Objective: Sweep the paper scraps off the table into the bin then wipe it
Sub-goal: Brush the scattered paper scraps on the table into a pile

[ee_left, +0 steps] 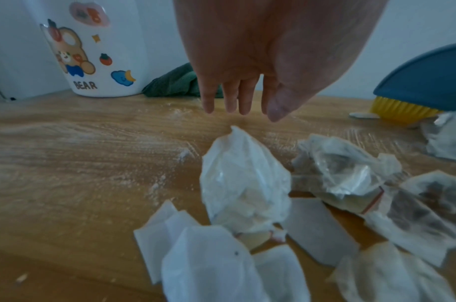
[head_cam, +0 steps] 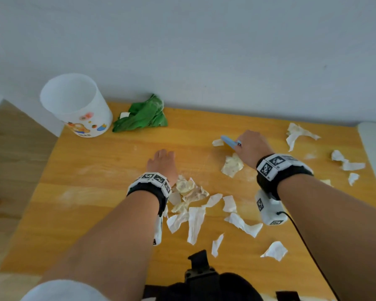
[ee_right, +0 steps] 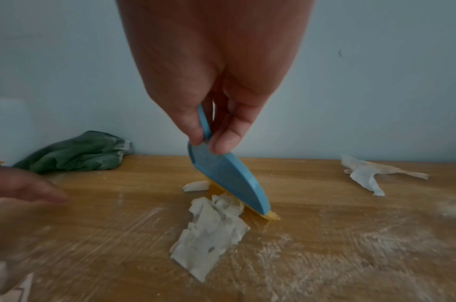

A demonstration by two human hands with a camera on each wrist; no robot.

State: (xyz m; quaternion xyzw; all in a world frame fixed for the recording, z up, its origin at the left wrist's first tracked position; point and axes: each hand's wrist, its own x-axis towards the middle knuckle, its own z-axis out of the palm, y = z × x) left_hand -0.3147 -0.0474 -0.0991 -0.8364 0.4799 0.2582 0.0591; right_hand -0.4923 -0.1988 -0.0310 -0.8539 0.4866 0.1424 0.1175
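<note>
Table: orange-brown wooden tabletop [head_cam: 96, 192] against a pale wall, streaked with white powder.
Bin: white plastic bucket with a bear sticker [head_cam: 78, 105], upright at the far left corner.
Cloth: crumpled green rag [head_cam: 141, 116] just beside the bin.
Scraps: torn white paper pieces [head_cam: 195, 213] heaped near the left wrist, others scattered to the right edge.
Right hand [head_cam: 251, 148]: thumb and fingers pinch a small blue brush with yellow bristles [ee_right: 229, 179], bristles on the table touching one scrap.
Left hand [head_cam: 163, 164]: fingers straight, together, holding nothing, above the table beyond the heap.
</note>
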